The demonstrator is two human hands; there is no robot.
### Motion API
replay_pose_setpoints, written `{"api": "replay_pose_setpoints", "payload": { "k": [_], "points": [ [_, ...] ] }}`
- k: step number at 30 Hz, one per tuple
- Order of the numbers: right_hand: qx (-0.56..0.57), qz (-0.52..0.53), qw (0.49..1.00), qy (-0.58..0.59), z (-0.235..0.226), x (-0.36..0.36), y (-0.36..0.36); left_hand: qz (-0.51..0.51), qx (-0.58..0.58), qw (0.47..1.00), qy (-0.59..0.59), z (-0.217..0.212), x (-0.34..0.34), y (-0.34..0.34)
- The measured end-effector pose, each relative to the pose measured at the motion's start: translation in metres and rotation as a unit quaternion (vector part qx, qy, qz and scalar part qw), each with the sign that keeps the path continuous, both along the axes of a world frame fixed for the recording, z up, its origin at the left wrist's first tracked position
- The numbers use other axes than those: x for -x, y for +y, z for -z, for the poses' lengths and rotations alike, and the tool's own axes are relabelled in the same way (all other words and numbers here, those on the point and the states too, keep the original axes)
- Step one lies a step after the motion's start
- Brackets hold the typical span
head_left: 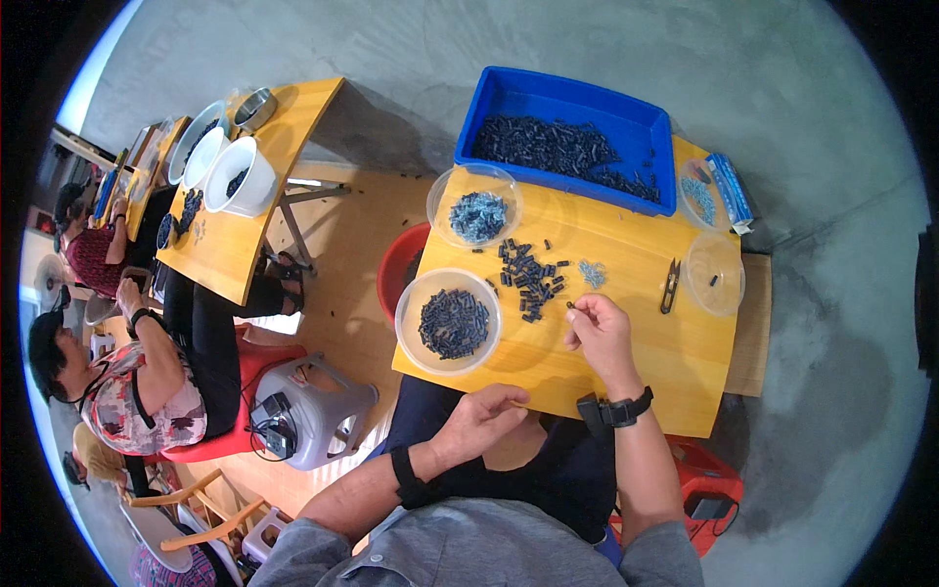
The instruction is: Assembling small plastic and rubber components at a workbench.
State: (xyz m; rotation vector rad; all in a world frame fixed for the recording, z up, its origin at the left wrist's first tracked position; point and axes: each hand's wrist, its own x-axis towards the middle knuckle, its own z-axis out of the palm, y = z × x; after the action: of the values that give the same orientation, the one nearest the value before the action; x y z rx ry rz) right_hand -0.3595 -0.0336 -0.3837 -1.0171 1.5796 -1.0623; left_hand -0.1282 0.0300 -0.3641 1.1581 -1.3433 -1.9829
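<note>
Head view: right hand (600,331) pinches a small dark piece (570,304); left hand (479,423) hangs loosely curled, thumb apart

Near right corner of the table (675,382) is open: bare top from the right hand (604,335) to the right edge, up to the snips (670,287). Lane runs far-ward between the small blue heap (592,274) and snips, stops at the blue tray (631,142) walling much of the far edge. Clear bowl (724,264) takes the right edge; second bowl (722,215) and blue box (731,191) crowd the far right corner. Left side is tight: black-piece bowl (409,308) at near left corner, blue-piece bowl (469,178) beyond it, narrow gap between, black heap (533,282) just right. Near edge right of the black-piece bowl is passable.
</note>
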Motion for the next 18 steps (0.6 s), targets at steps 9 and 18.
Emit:
{"api": "replay_pose_setpoints", "payload": {
  "k": [9, 18],
  "points": [
    [0.005, 0.026, 0.931, -0.363, -0.029, -0.019, 0.035, -0.117, -0.025, 0.993, 0.018, -0.040, 0.032, -0.026],
    [-0.030, 0.002, 0.898, -0.438, -0.031, -0.042, 0.055, -0.203, 0.043, 0.978, -0.030, -0.035, 0.048, -0.027]
  ]
}}
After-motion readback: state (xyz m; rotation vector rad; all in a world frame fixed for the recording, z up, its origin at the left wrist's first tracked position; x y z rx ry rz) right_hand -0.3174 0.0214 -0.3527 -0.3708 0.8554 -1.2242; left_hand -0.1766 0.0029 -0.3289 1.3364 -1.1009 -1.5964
